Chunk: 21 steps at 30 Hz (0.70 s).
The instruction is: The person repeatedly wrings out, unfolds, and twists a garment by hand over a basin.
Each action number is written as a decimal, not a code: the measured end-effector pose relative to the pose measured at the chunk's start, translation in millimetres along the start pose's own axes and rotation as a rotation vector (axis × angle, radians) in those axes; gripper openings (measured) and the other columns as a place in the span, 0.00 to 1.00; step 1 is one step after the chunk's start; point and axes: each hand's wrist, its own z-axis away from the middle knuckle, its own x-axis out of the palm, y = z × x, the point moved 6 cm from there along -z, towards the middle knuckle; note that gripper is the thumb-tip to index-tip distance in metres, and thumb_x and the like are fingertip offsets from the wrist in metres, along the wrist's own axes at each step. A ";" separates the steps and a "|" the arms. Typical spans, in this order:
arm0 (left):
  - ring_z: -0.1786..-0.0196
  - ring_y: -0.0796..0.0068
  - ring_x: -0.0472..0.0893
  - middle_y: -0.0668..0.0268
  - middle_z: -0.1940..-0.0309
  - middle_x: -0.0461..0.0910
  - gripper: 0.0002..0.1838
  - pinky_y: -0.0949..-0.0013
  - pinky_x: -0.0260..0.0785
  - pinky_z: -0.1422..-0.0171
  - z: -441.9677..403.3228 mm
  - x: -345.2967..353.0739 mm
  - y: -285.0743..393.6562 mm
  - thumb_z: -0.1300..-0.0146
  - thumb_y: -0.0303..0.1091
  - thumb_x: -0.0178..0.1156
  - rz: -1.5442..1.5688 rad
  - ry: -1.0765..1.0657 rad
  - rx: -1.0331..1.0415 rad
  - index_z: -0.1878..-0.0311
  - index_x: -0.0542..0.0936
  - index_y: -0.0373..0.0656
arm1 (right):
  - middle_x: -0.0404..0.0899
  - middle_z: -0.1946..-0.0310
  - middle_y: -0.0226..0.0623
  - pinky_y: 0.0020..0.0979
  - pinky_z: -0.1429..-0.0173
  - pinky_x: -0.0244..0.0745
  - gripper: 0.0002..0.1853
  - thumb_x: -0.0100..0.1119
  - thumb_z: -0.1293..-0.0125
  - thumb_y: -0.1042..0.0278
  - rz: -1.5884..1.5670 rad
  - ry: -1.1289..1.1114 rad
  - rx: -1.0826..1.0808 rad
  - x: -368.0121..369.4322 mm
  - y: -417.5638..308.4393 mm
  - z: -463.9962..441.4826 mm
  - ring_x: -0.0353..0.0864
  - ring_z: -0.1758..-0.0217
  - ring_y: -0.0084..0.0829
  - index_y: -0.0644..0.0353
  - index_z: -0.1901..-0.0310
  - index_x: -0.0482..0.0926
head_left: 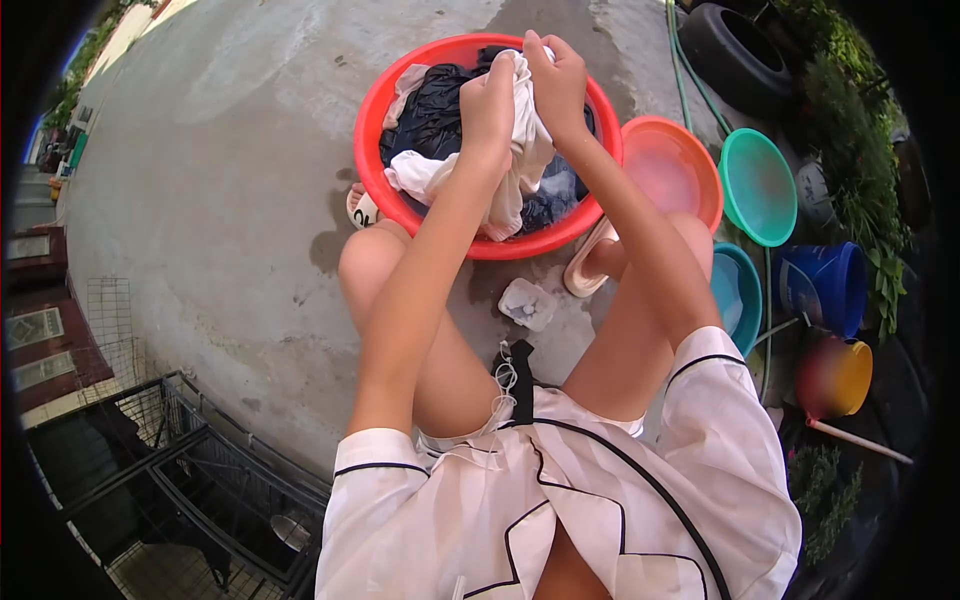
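Note:
A wet white garment [525, 150] is bunched between my two hands above a large red basin [368, 165]. My left hand [487, 112] is closed around its left side, and my right hand [558, 85] grips the upper right part. The lower folds hang down into the basin. Dark wet clothes [430, 105] lie in the basin, along with another white cloth piece [415, 172] at its left. Some water shows at the lower right, among the dark cloth. What the garment is exactly cannot be made out.
A small whitish tub [527, 304] sits on the concrete ground [230, 200] between my feet. To the right stand an orange basin [712, 165], a green basin [786, 185], a teal basin [750, 300] and a blue bucket [840, 285]. A tire [725, 60] and hose [683, 75] lie beyond.

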 end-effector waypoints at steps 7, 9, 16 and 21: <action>0.78 0.79 0.72 0.72 0.80 0.71 0.11 0.72 0.64 0.76 -34.9 -28.5 11.5 0.43 0.40 0.48 0.099 0.037 0.034 0.77 0.72 0.45 | 0.72 0.86 0.43 0.35 0.76 0.67 0.15 0.57 0.47 0.56 0.185 -0.252 -0.407 20.1 -45.8 57.4 0.73 0.82 0.42 0.61 0.78 0.74; 0.75 0.79 0.73 0.70 0.78 0.73 0.15 0.73 0.64 0.70 -17.4 -9.9 -2.6 0.44 0.39 0.49 0.184 0.101 0.040 0.76 0.75 0.38 | 0.71 0.86 0.44 0.34 0.76 0.66 0.15 0.56 0.46 0.57 0.045 -0.111 -0.159 9.4 -21.3 19.5 0.72 0.83 0.40 0.62 0.78 0.73; 0.71 0.77 0.74 0.70 0.72 0.75 0.12 0.71 0.68 0.68 -32.6 -28.6 6.5 0.42 0.43 0.49 0.199 0.004 -0.025 0.67 0.75 0.44 | 0.71 0.86 0.44 0.34 0.76 0.66 0.16 0.57 0.46 0.56 0.098 -0.112 -0.257 17.0 -44.0 44.4 0.72 0.83 0.40 0.62 0.78 0.73; 0.69 0.78 0.75 0.69 0.70 0.75 0.13 0.72 0.68 0.65 -8.8 -8.6 11.9 0.41 0.41 0.51 0.102 0.098 0.020 0.65 0.75 0.41 | 0.72 0.86 0.44 0.33 0.76 0.66 0.16 0.55 0.44 0.58 -0.056 -0.046 -0.092 13.2 -20.4 8.3 0.72 0.84 0.36 0.64 0.78 0.72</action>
